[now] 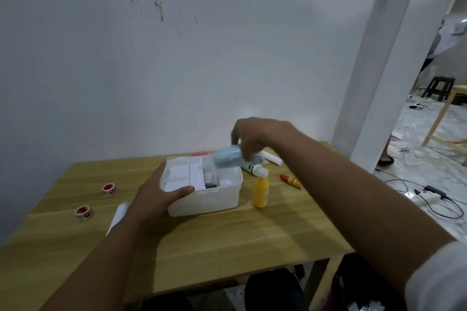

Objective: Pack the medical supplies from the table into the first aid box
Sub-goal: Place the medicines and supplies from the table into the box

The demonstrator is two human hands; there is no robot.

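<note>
The white first aid box [214, 198] stands open in the middle of the wooden table [227, 235], with white packets and a green item inside. My left hand [156, 194] grips its near left corner, thumb over the rim. Over the box's far right side, my right hand [255, 137] holds a light blue pack [228, 156], blurred. A yellow bottle [261, 190] with a white cap stands upright just right of the box. Behind it lie a green-and-white tube [251, 167], a white tube [271, 158] and a red-and-yellow tube [291, 180].
Two red tape rolls [109, 189] [84, 212] lie on the table's left part, and a white roll [118, 214] shows beside my left forearm. A wall stands close behind the table. To the right are a pillar, floor cables, a stool and another person's legs.
</note>
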